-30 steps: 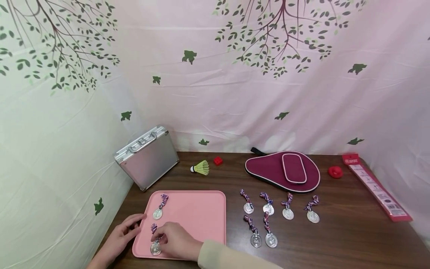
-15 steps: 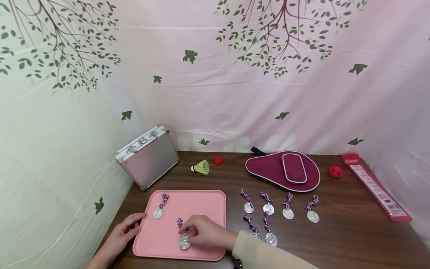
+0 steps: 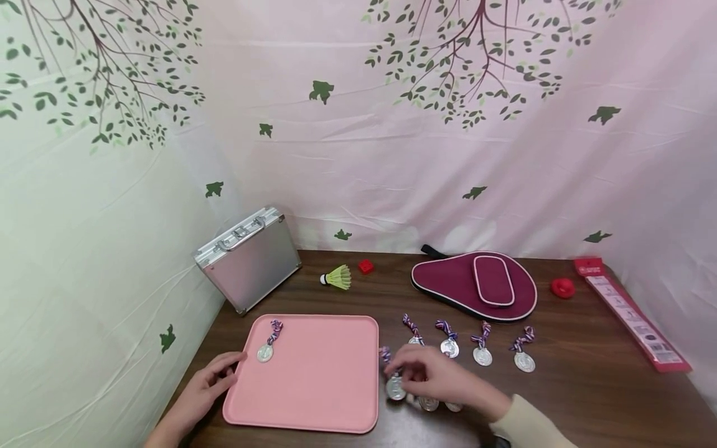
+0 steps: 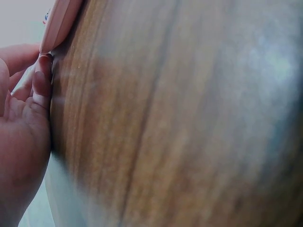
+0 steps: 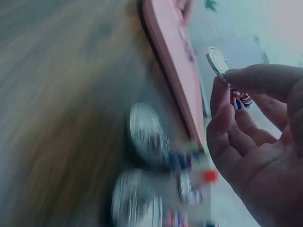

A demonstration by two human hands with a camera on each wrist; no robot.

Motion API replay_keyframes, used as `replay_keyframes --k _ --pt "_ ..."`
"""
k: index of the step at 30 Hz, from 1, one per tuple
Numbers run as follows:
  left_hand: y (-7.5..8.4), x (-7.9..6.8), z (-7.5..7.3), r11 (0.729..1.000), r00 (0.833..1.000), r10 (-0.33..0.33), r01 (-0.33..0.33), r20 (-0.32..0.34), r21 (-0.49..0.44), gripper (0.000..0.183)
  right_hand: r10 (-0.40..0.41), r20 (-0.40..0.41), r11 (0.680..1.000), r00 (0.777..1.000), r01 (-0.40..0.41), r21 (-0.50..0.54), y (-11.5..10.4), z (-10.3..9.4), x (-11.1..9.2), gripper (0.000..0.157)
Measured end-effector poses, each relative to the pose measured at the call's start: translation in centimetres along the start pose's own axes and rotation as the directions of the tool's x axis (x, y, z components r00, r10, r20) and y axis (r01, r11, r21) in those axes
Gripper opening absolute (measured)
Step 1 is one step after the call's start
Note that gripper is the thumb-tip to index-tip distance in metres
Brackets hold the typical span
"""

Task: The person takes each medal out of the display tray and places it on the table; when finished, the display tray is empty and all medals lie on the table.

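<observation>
My right hand (image 3: pixel 439 374) pinches a silver medal (image 3: pixel 395 387) between thumb and fingertips, just right of the pink tray (image 3: pixel 308 373). Knotted red, white and blue ribbon (image 5: pixel 240 99) hangs at the medal in the right wrist view. One other medal (image 3: pixel 265 353) lies at the tray's upper left. At the tray's left rim rests my left hand (image 3: pixel 203 387), its fingertips touching the edge. Several more medals, such as the far right one (image 3: pixel 524 361), lie on the table in two rows; my right hand partly hides those of the nearer row.
A silver case (image 3: pixel 252 264) stands at the back left, beside a yellow shuttlecock (image 3: pixel 337 277) and a small red block (image 3: pixel 366 266). Behind the medals lies a maroon paddle case (image 3: pixel 476 286). A red ring-like object (image 3: pixel 562 287) and a long red package (image 3: pixel 633 317) are at right.
My right hand has lifted the lower medal off the tray and carried it right, past the tray's right edge. The left hand has stayed at the left rim.
</observation>
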State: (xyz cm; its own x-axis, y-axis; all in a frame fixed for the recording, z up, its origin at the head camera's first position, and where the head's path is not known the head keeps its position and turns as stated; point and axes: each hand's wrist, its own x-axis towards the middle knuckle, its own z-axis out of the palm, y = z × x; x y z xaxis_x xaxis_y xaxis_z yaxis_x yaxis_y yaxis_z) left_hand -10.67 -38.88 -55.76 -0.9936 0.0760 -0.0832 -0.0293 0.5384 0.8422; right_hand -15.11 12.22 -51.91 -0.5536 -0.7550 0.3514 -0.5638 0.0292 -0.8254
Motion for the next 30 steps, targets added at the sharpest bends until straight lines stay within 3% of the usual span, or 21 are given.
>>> replay_keyframes --k 6,12,15,21,23,27,29,30 --pt "-0.1 0.0 0.0 1.0 1.0 0.006 -0.006 0.0 0.009 0.036 0.099 -0.071 0.994 0.993 -0.096 0.047 -0.2 -3.9 -6.0 0.033" --pt "-0.2 0.0 0.1 0.999 0.999 0.036 -0.036 -0.003 -0.001 0.035 0.194 -0.121 0.981 0.974 -0.193 0.016 0.4 -5.9 -11.0 0.032" --pt "-0.1 -0.1 0.1 0.999 0.999 0.053 -0.053 0.001 -0.011 0.036 0.228 -0.14 0.969 0.964 -0.238 -0.065 0.4 -6.1 -12.4 0.034" --pt "0.0 -0.1 0.0 0.999 0.999 0.034 -0.034 0.005 -0.011 0.036 0.187 -0.202 0.946 0.962 -0.231 -0.227 0.4 -5.9 -13.4 0.036" --pt "0.0 -0.1 0.0 1.0 1.0 0.027 -0.027 0.003 -0.009 0.036 0.179 -0.216 0.917 0.96 -0.242 -0.317 0.2 -5.8 -13.4 0.036" --pt "-0.1 -0.1 0.0 1.0 1.0 0.024 -0.024 0.001 -0.003 0.036 0.17 -0.218 0.815 0.961 -0.262 -0.517 -0.2 -5.7 -13.4 0.033" --pt "-0.1 -0.1 0.0 1.0 1.0 0.022 -0.022 0.0 0.005 0.036 0.182 -0.214 0.769 0.96 -0.274 -0.577 -0.4 -5.7 -13.4 0.032" --pt "0.0 -0.1 0.0 1.0 1.0 0.019 -0.019 -0.001 0.009 0.036 0.204 -0.208 0.766 0.956 -0.289 -0.575 -0.5 -5.8 -13.4 0.03"
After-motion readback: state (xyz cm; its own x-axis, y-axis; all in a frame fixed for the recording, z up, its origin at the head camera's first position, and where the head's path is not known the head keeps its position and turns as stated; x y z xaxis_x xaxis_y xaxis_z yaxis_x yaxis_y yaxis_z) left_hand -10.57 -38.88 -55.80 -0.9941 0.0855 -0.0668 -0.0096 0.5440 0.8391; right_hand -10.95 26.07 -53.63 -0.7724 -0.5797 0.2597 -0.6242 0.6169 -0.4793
